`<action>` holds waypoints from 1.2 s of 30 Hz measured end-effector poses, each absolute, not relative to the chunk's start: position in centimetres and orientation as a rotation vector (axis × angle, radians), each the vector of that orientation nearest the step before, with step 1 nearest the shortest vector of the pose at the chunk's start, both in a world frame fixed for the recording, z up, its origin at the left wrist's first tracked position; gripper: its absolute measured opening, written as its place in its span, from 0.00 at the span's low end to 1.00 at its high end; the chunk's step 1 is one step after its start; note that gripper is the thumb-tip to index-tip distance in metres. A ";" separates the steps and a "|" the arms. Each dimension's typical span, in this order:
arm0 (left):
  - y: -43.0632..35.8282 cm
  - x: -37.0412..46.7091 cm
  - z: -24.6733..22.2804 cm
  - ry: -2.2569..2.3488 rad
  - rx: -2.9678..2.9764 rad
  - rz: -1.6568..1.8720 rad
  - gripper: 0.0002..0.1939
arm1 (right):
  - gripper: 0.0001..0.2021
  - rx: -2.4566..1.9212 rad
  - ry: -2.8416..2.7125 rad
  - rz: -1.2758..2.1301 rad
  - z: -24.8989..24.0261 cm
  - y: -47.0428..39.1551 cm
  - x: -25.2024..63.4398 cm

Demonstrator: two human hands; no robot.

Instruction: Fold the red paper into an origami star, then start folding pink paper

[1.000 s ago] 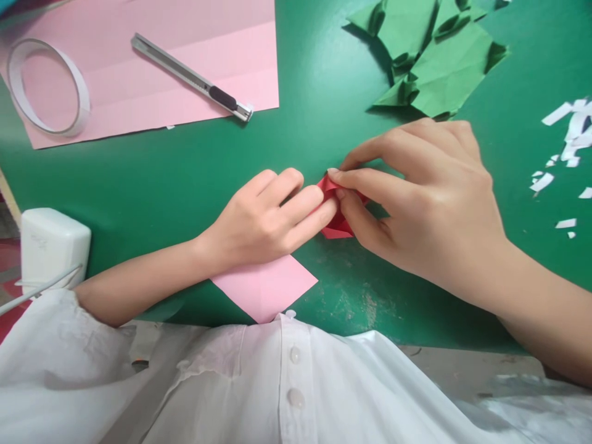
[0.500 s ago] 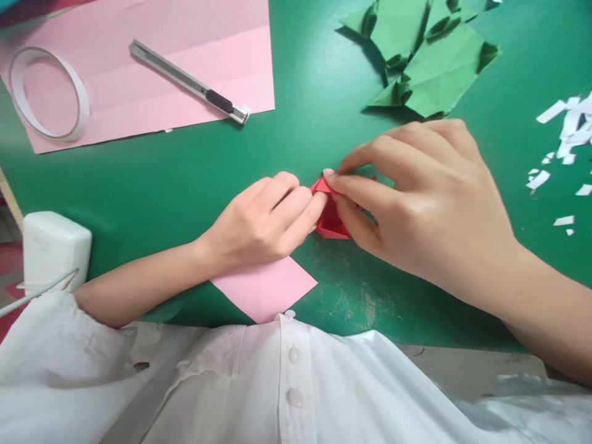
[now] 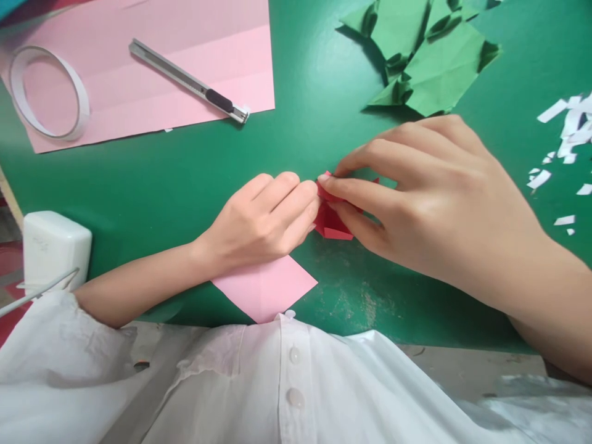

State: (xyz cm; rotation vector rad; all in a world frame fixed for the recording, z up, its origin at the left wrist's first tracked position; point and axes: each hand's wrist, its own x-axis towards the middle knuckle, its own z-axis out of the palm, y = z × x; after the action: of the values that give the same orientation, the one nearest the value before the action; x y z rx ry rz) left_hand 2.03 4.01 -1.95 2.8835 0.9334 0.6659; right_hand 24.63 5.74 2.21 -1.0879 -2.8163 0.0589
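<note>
A small folded red paper [image 3: 337, 229] is held between my two hands just above the green table. My left hand [image 3: 275, 216] grips its left edge with curled fingers; the thumb tip shows near the lower left of the paper. My right hand [image 3: 416, 197] pinches the upper part, with index finger and thumb pressed on a fold. Both hands partly hide the paper, so its whole shape cannot be made out. Below my left hand a pink paper square [image 3: 268, 288] lies flat, its upper part covered by the hand and forearm.
A utility knife [image 3: 189, 81] and a roll of tape [image 3: 83, 110] lie on a large pink sheet [image 3: 245, 49]. Folded green paper pieces [image 3: 444, 71] sit at the back right. White paper scraps [image 3: 573, 132] are scattered far right. A white box with a cable [image 3: 55, 250] stands at left.
My right fingertips have shifted slightly left and press down the red fold that stood up as a small peak. My left fingertips have drawn back a little from under it.
</note>
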 end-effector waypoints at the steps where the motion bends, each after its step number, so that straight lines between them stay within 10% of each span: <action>1: 4.1 2.0 -1.9 0.933 2.924 0.669 0.11 | 0.21 -1.091 -2.817 0.066 2.2 5.7 24.7; 36: 4.6 1.7 -2.5 0.814 2.823 0.871 0.08 | 0.20 -1.074 -2.777 0.241 1.9 5.5 24.6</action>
State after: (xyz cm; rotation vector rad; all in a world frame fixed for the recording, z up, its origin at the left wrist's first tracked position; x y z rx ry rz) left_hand 1.67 4.58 -2.50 2.8230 0.8143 0.8707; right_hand 24.64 5.54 1.89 -1.0737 -2.7772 0.2412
